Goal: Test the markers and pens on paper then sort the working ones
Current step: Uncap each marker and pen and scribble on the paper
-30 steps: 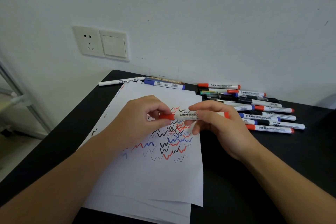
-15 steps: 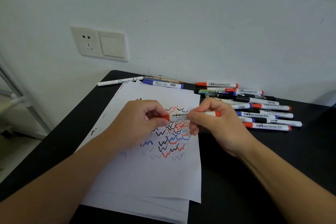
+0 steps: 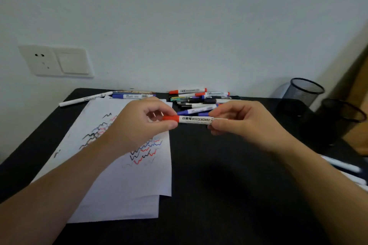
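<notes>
1. Left hand [image 3: 139, 123] curled, thumb and fingertips pinching the red cap [image 3: 170, 118] of the red whiteboard marker [image 3: 196, 120]
2. Right hand [image 3: 245, 123] curled, fingers and thumb gripping the white barrel at its other end; far tip hidden inside the hand
3. Marker lies level between both hands, held above the black table [image 3: 219, 185], just past the paper's 3 o'clock edge
4. Paper [image 3: 127, 181], a small stack with red, blue and black squiggles, sits under the left forearm, at 9 o'clock from the marker
5. Pile of markers [image 3: 199, 99] at 12 o'clock behind the hands, by the wall
6. Blue marker [image 3: 131, 96] and white pen [image 3: 85, 99] at 11 o'clock beyond the paper
7. Mesh cup [image 3: 304, 91] at 2 o'clock, second dark cup [image 3: 342, 113] beside it
8. Blurred white pens [image 3: 344, 166] at 4 o'clock near the right forearm
</notes>
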